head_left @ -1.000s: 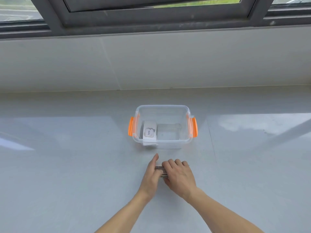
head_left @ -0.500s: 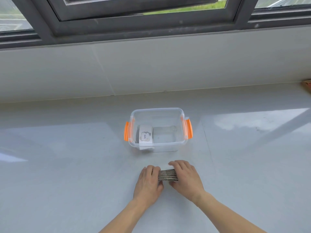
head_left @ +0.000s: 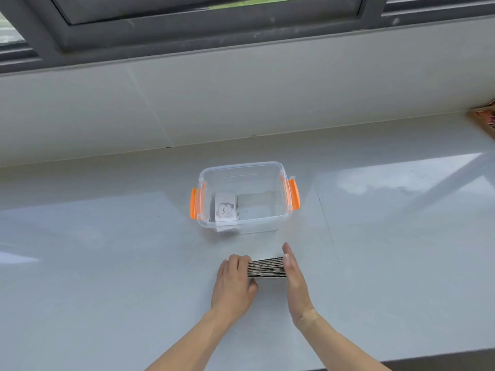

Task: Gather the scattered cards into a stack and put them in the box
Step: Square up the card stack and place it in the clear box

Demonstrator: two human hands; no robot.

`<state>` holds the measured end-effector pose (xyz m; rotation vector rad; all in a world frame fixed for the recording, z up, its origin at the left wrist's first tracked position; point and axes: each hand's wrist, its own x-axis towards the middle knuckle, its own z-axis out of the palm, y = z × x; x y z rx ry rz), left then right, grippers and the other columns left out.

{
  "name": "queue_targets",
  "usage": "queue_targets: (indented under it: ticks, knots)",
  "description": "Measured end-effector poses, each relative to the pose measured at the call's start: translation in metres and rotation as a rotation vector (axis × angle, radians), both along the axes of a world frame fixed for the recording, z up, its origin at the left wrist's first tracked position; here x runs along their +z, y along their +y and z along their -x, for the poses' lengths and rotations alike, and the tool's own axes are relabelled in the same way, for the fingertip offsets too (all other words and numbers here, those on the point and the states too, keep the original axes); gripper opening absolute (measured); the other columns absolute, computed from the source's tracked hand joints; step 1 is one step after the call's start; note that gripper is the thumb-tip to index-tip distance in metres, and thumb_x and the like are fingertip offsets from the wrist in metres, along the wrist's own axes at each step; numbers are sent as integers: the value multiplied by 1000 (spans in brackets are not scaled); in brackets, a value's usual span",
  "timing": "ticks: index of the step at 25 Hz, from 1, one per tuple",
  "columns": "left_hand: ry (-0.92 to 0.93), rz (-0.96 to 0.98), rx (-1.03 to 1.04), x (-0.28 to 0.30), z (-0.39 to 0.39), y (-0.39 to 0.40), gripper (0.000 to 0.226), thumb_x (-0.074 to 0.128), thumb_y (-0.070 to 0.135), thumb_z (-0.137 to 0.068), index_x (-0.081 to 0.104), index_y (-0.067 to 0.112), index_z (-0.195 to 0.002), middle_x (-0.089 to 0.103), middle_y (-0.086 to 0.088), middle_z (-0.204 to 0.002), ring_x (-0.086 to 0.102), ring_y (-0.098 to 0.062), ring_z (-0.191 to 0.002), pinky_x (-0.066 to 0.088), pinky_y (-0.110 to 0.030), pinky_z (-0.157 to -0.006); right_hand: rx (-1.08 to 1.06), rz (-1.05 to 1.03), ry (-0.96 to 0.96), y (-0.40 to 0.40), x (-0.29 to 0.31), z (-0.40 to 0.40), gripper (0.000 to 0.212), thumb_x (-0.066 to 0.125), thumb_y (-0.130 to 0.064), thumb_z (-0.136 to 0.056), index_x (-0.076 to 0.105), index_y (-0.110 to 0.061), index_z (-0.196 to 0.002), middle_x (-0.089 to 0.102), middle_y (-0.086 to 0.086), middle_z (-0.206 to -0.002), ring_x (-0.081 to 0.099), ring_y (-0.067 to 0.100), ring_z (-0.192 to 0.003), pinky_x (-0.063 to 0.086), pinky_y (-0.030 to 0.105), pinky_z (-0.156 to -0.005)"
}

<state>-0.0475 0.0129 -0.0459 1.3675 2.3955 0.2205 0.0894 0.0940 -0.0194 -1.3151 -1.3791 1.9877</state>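
Observation:
A stack of cards (head_left: 266,267) stands on edge on the pale counter, pressed between my two hands. My left hand (head_left: 234,283) curls over its left end, fingers closed on it. My right hand (head_left: 294,281) is flat and upright against the right end. Just beyond stands a clear plastic box (head_left: 242,167) with orange side latches (head_left: 193,202), open on top. Inside it, at the left, lies another small stack of cards (head_left: 225,209) with a white card reading "love" on top.
A low white wall and a dark window frame (head_left: 187,28) run behind the counter. A brown object (head_left: 484,121) pokes in at the far right edge. The counter's front edge (head_left: 428,361) shows at bottom right.
My right hand has turned from lying over the cards to standing flat against their right end. The stack between my hands looks squarer. The view has shifted slightly.

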Motion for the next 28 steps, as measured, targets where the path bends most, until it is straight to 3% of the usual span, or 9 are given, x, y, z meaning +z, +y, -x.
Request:
queue_targets:
  ticks: [2, 6, 9, 12, 14, 17, 19, 25, 28]
  knots:
    - [14, 9, -10, 1, 3, 0, 43, 52, 27, -79, 49, 17, -121, 50, -3, -113, 50, -27, -101, 40, -37, -100, 53, 8, -5, 2, 0, -1, 60, 38, -53, -92, 28, -34, -148, 26, -21, -154, 22, -8, -138, 13, 23, -114]
    - [24, 43, -37, 1, 5, 0, 45, 49, 29, -81, 46, 19, -125, 48, -1, -118, 48, -24, -111, 30, -41, -112, -85, -23, 14, 15, 0, -6, 51, 34, -44, -100, 26, -31, -149, 27, -15, -157, 23, -3, -140, 13, 29, -119]
    - [16, 56, -14, 0, 5, -1, 47, 48, 30, -82, 43, 20, -127, 46, 1, -121, 46, -21, -118, 25, -42, -116, 104, -37, -29, -1, -5, -2, 53, 43, -43, -96, 28, -34, -146, 35, -11, -153, 31, -2, -136, 23, 23, -110]
    - [-7, 70, 3, 0, 7, -1, 48, 49, 31, -82, 40, 22, -129, 44, 2, -125, 44, -19, -122, 18, -44, -120, 299, -179, -171, 5, -10, -8, 81, 73, -33, -85, 20, -40, -147, 37, -20, -143, 37, -4, -129, 34, 19, -98]
    - [-19, 72, 5, 1, 7, -2, 48, 49, 31, -83, 40, 23, -129, 43, 3, -126, 44, -18, -122, 17, -45, -121, 478, -447, -396, 18, -9, -11, 96, 76, -30, -73, 15, -43, -146, 35, -26, -136, 37, -4, -123, 41, 23, -93]
    - [-19, 90, -17, 2, 8, -4, 46, 48, 32, -85, 38, 25, -129, 42, 5, -127, 44, -16, -122, 16, -46, -121, 689, -846, -610, 26, -7, -1, 66, 69, -31, -75, 37, -39, -133, 47, -16, -127, 46, 12, -115, 49, 30, -80]
    - [-28, 75, -34, 4, 12, -4, 42, 49, 32, -87, 39, 27, -128, 44, 6, -127, 46, -15, -121, 15, -47, -121, 715, -931, -635, 31, -7, 3, 45, 66, -32, -82, 46, -37, -121, 52, -12, -117, 50, 17, -109, 49, 33, -72]
    - [-79, -103, -22, 8, 24, -9, 39, 58, 38, -81, 52, 31, -118, 55, 14, -117, 52, -9, -110, 29, -33, -109, 722, -1038, -610, 38, -8, -2, 37, 64, -35, -81, 47, -37, -114, 55, -13, -109, 52, 16, -99, 50, 34, -68]
    - [-73, -16, -37, 6, 19, -11, 39, 57, 33, -80, 48, 32, -118, 55, 13, -118, 50, -15, -111, 34, -32, -97, 786, -1022, -658, 33, -12, -3, 37, 61, -35, -82, 47, -33, -116, 54, -9, -110, 51, 20, -101, 47, 34, -69]
